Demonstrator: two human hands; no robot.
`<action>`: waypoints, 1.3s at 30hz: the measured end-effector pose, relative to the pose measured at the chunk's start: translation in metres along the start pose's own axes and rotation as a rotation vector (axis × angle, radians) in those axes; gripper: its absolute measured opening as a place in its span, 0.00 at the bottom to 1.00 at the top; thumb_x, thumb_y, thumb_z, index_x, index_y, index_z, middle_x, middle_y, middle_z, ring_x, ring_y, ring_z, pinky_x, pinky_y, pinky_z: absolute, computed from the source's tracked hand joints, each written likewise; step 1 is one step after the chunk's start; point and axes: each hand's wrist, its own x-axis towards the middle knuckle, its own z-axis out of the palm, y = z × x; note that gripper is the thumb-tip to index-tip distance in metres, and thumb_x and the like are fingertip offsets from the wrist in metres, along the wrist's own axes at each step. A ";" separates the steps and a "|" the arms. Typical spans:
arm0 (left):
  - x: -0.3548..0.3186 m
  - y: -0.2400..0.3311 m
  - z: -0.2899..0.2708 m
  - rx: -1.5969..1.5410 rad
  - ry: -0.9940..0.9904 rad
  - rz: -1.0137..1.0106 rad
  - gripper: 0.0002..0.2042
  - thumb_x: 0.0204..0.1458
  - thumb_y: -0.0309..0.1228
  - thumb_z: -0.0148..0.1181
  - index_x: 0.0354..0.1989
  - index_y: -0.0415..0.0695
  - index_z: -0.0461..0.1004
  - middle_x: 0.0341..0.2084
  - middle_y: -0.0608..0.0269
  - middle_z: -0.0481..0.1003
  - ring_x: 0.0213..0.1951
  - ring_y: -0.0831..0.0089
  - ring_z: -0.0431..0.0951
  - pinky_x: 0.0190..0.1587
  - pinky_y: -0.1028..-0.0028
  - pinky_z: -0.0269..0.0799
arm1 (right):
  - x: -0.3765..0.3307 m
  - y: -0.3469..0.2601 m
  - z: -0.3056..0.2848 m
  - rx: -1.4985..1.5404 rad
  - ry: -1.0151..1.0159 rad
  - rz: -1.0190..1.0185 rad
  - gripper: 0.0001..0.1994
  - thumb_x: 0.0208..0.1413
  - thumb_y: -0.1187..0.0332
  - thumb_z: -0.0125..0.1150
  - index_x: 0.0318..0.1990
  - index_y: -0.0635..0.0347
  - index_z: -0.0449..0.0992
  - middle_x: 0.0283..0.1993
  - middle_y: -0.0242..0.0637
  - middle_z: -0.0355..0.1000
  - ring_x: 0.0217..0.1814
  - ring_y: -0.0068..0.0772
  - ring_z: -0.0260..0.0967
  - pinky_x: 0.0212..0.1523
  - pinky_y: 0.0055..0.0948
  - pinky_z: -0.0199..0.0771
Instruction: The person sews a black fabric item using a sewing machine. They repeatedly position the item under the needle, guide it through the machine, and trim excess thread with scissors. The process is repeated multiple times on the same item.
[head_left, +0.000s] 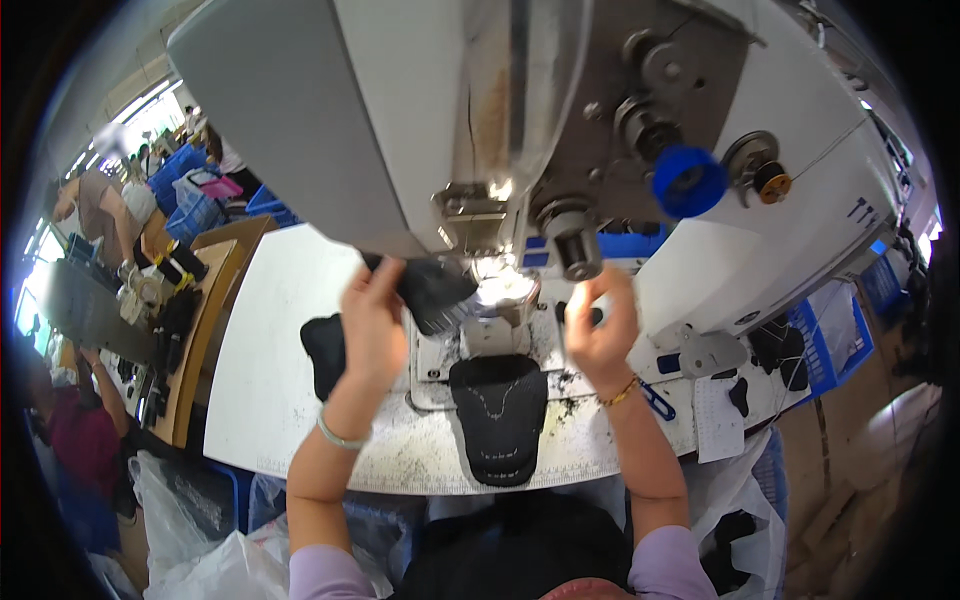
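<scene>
My left hand (376, 325), a bangle on its wrist, pinches a black fabric piece (436, 294) with pale marks along its lower edge. It holds the piece up left of the lit needle area of a large white sewing machine (280, 110). My right hand (603, 325) is closed on the other side of the needle area, below a metal knob. A small dark shape shows at its fingers, too small to name. Between my forearms, a stack of black shaped pieces (498, 420) with white stitching lies at the table's front edge. Another black piece (323, 358) lies beside my left wrist.
The white table (270, 330) is strewn with dark lint. Right of my right forearm lie a blue-handled tool (657, 402), a paper sheet (719, 420) and black scraps. Plastic bags (225, 555) hang below the table. Other people work at the left, near blue crates (195, 213).
</scene>
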 end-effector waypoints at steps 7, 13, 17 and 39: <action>0.001 0.040 -0.112 0.424 0.250 0.044 0.10 0.52 0.28 0.60 0.39 0.35 0.72 0.26 0.63 0.76 0.25 0.79 0.74 0.27 0.83 0.68 | 0.014 0.037 -0.027 -0.146 -0.090 0.475 0.08 0.52 0.78 0.56 0.40 0.60 0.72 0.38 0.31 0.70 0.23 0.21 0.60 0.28 0.22 0.64; -0.010 0.011 -0.154 1.355 0.367 0.195 0.16 0.47 0.29 0.64 0.42 0.33 0.70 0.30 0.58 0.72 0.31 0.71 0.71 0.35 0.76 0.68 | 0.003 0.043 -0.037 -0.358 -0.701 0.526 0.09 0.49 0.71 0.58 0.39 0.60 0.73 0.40 0.36 0.70 0.37 0.38 0.71 0.38 0.32 0.70; -0.042 0.015 -0.086 1.499 0.224 0.555 0.18 0.44 0.25 0.63 0.46 0.38 0.71 0.43 0.51 0.68 0.47 0.56 0.66 0.51 0.63 0.63 | -0.020 0.045 -0.045 -0.461 -0.932 0.371 0.11 0.45 0.71 0.62 0.38 0.60 0.73 0.38 0.37 0.68 0.41 0.41 0.71 0.39 0.36 0.71; -0.097 -0.050 -0.010 1.224 -0.450 0.560 0.18 0.43 0.26 0.67 0.42 0.38 0.69 0.34 0.56 0.63 0.38 0.63 0.65 0.43 0.68 0.64 | -0.034 0.047 -0.050 -0.367 -0.928 0.550 0.14 0.43 0.74 0.64 0.39 0.56 0.68 0.35 0.38 0.69 0.40 0.45 0.70 0.39 0.39 0.69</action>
